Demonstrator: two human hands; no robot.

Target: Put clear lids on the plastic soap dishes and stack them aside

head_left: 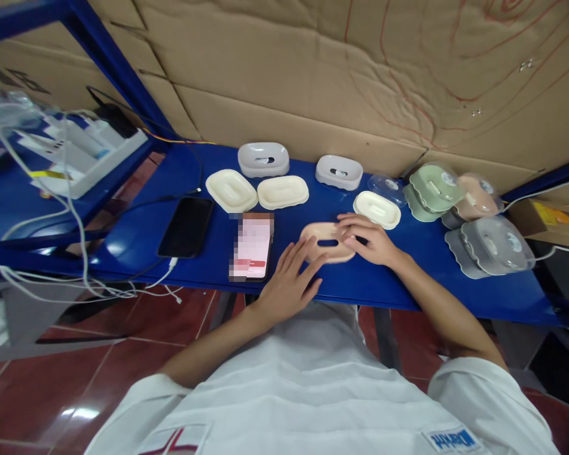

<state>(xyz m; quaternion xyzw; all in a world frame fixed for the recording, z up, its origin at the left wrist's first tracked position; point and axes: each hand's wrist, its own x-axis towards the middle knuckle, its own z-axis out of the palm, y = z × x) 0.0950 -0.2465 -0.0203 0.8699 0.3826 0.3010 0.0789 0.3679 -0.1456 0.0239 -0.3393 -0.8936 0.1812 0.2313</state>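
A peach plastic soap dish (330, 254) with an oblong slot lies on the blue table in front of me. My left hand (291, 276) rests at its left end, fingers spread and stretched over the rim. At the other end, my right hand (370, 240) curls its fingers around the dish's right edge. A cream oval tray (377, 210) sits just beyond my right hand. To the left of the dish, a phone with a lit pink screen (253, 246) lies close to my left hand.
Two cream trays (231, 191) and two grey dishes (264, 159) stand along the back. Lidded green (435, 189), peach and grey soap boxes (490, 246) crowd the right, near a clear lid (387, 189). A dark phone (186, 227) and white cables (83, 253) lie left.
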